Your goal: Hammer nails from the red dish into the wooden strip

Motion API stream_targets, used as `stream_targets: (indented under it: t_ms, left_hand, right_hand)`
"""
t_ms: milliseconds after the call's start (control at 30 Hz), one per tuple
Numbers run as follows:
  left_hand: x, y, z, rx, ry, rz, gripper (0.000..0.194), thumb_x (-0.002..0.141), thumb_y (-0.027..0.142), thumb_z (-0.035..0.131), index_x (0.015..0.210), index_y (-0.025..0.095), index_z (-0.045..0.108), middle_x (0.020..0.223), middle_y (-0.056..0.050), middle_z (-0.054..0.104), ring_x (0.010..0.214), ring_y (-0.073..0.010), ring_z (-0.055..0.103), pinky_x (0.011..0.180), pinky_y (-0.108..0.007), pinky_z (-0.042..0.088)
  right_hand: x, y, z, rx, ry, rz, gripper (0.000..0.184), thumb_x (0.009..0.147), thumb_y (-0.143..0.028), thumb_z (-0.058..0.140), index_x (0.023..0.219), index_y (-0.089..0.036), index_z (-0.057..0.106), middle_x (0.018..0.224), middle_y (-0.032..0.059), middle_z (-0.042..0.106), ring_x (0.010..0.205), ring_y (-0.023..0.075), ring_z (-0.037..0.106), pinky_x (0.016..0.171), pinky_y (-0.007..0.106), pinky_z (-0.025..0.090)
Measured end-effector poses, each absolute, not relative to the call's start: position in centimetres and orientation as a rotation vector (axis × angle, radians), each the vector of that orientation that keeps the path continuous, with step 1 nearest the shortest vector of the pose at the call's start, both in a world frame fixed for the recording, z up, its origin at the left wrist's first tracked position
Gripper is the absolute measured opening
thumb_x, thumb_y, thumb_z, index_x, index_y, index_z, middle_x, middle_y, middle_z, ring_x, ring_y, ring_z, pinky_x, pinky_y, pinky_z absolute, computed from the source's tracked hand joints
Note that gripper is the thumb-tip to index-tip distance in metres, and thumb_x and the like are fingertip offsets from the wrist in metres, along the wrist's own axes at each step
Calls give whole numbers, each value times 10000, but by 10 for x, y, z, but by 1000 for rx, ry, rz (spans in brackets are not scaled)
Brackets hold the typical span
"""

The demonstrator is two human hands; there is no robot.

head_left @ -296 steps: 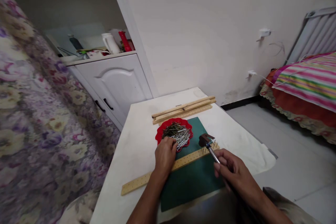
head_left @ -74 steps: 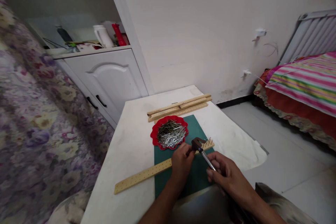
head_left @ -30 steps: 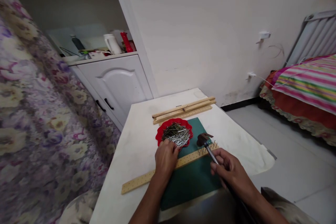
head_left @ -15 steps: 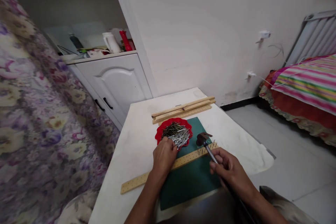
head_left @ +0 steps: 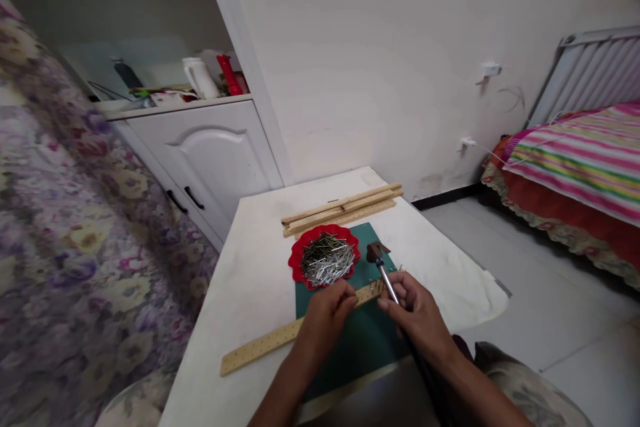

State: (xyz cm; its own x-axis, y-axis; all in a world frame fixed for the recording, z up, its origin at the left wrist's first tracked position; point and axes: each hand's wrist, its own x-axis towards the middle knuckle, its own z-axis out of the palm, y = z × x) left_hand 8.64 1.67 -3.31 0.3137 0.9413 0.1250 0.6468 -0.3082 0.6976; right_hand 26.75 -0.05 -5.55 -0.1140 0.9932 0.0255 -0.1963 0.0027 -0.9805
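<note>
My right hand [head_left: 417, 310] is closed around the shaft of a claw hammer [head_left: 389, 280], whose head is up over the green mat [head_left: 357, 340]. Below lies a wooden strip [head_left: 270, 341] dotted with small holes, slanting across mat and table. Several nails [head_left: 376, 286] stand upright in it near its right end, partly hidden by my right hand. My left hand [head_left: 327, 317] is in a pinch just over the strip, left of those nails; whatever its fingertips hold is too small to make out. Beyond it, a red scalloped bowl [head_left: 296, 260] holds a heap of loose nails [head_left: 327, 259].
Several wooden strips [head_left: 345, 207] lie together at the back of the white table [head_left: 250, 267]. A white cabinet [head_left: 220, 160] and floral curtain [head_left: 75, 247] are on the left. A bed [head_left: 575, 153] with a striped cover stands to the right.
My left hand has come away from the bowl of nails, moving nearer and to the right, over the wooden strip. The hammer is still in my right hand, a little closer to the nails.
</note>
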Motion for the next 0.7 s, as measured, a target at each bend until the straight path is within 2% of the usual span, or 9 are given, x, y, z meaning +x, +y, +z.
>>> stream_targets:
  t_ms: [367,500,700]
  left_hand:
    - [104,6,-32,2025,1274,788,157,829,241,472,733,184,583,699,-1,587,656,-127,511,597,-219,358]
    - [107,7,-38,1689,1242,955,89,770,252,568,767,174,612,643,10,591,607,-117,523,574,-211,379]
    - [125,6,-59,1141,1006,1219,128,704,224,648,789,141,598,617,14,620,576,-105,561,611,-224,433]
  right_hand:
    - [272,3,-61,-998,-1100,1327,280,718,-358,673,877,-203,503,636,-66,524,393,52,357,313,151,328]
    - [274,5,-62,-959,-1075,1350,311,706,-382,684,889,-191,518,643,-51,564,376,49,376,310,161,338]
    - [271,4,-60,-881,-1056,1408,319,718,-385,683,892,-173,521,645,-30,584,423,73,454,323,159,363]
